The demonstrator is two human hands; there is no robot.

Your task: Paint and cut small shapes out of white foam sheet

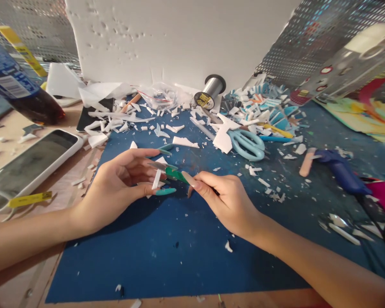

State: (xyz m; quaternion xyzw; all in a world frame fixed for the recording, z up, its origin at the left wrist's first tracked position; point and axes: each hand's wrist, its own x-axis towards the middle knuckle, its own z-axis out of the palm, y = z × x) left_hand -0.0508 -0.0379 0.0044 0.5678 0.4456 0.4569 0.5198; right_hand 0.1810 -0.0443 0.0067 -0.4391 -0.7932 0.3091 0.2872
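My left hand [122,182] hovers over the blue cutting mat [167,252] with its fingers curled loosely around a thin white strip [156,179]. My right hand [227,201] is closed in a pinch on a small green piece [176,174], its tip meeting the white strip between the two hands. Both hands have long painted nails, teal on the left hand. The hands sit near the middle of the mat, almost touching.
White scraps [186,142] litter the mat's far side. Light blue scissors [247,144], a wire spool [210,90], a blue glue gun [340,171], a white-cased phone [32,164], a dark bottle [17,87] and a white foam board [179,38] surround the area.
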